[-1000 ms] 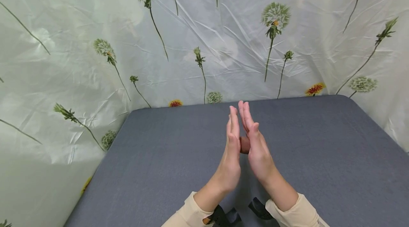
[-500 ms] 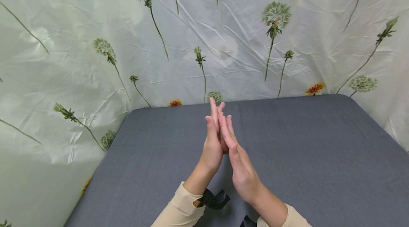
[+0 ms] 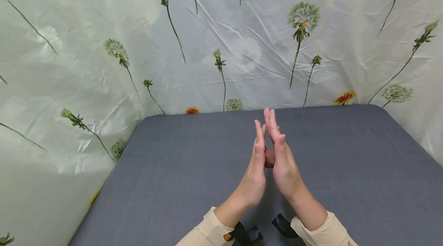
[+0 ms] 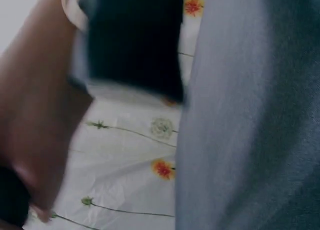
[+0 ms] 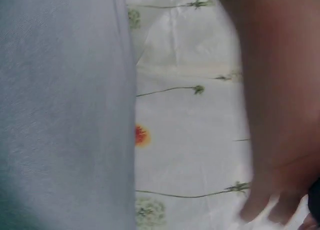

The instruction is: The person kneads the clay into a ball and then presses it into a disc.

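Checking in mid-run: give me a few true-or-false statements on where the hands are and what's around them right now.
1. The left hand and right hand are raised palm to palm with straight fingers. True.
2. The hands lie flat on the grey surface. False: they stand upright above it.
3. A flower-printed sheet hangs behind the surface. True.
4. The left hand grips a cup. False: no cup is in view.

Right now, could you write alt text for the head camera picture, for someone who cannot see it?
Two hands, the left hand and right hand, are raised palm to palm with straight fingers above a grey table. Behind hangs a wrinkled pale sheet printed with dandelions.
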`<action>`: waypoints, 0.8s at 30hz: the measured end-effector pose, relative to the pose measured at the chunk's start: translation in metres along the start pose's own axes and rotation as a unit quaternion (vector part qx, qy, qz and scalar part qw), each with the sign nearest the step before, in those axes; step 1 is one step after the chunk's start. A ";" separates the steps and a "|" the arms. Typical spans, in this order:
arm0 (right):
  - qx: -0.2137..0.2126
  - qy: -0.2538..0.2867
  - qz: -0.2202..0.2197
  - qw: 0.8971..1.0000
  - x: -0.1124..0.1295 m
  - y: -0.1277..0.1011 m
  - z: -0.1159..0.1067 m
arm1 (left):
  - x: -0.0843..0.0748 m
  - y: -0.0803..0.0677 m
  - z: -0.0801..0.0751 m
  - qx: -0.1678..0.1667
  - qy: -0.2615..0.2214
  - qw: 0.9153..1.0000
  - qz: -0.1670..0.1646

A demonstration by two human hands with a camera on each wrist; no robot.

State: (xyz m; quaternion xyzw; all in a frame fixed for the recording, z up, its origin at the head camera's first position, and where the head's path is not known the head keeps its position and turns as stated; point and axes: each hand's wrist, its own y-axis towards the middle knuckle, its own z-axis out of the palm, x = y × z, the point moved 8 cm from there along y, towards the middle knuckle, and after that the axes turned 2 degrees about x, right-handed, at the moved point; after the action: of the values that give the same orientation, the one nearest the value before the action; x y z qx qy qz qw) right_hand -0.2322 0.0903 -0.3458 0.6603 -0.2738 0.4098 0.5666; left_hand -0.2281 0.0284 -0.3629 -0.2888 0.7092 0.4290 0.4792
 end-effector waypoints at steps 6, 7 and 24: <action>0.028 -0.016 0.010 0.999 -0.015 -0.007 0.024 | -0.020 0.001 -0.030 -0.070 -0.014 0.997 0.029; 0.039 -0.019 0.003 0.999 -0.015 -0.010 0.031 | -0.022 0.002 -0.038 -0.084 -0.028 0.996 0.029; -0.010 -0.049 -0.078 0.996 0.022 -0.006 0.011 | 0.007 0.006 -0.008 -0.013 -0.105 0.994 -0.005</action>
State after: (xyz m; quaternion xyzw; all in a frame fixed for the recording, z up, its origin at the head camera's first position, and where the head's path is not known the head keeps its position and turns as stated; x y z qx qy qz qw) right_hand -0.2134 0.0828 -0.3304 0.6934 -0.2533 0.3288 0.5890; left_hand -0.2395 0.0238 -0.3660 -0.2520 0.6478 0.4635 0.5496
